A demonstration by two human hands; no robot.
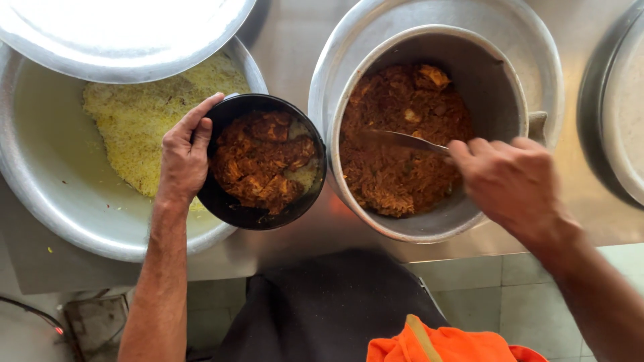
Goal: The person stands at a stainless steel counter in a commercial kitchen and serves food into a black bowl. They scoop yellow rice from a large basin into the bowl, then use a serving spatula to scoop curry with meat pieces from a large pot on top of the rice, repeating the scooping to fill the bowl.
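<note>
Left hand (182,159) is clamped on the left rim of the black bowl (263,161), thumb over the edge, fingers wrapped outside; bowl hangs partly over the right edge of the big rice pan (40,194), partly over the bench (288,40); it is already loaded with brown meat-and-rice chunks plus a small pale patch at its right side.

Right hand (511,179) is closed round the handle of a metal spoon (402,140); spoon's long axis runs roughly left-right, tilted a little, blade end pointing left and sunk in the brown mix inside the pot (469,221).

Key relation: bowl sits just left of the pot, rims near or touching, cannot tell which; spoon blade is nearer the bowl than the right hand is; the bowl's open mouth faces up, level with or slightly below the pot rim, hard to judge from straight above.

Hidden or unclear: spoon blade mostly buried, so load on it unknown; left fingers under the bowl not visible; rice pan half covered by a lid (121,33) at top left; another pan (620,100) cut off at the right edge; pot stands in a larger pan (530,40); dark cloth (322,302) and orange fabric (443,345) at bottom, likely the person's clothing.
</note>
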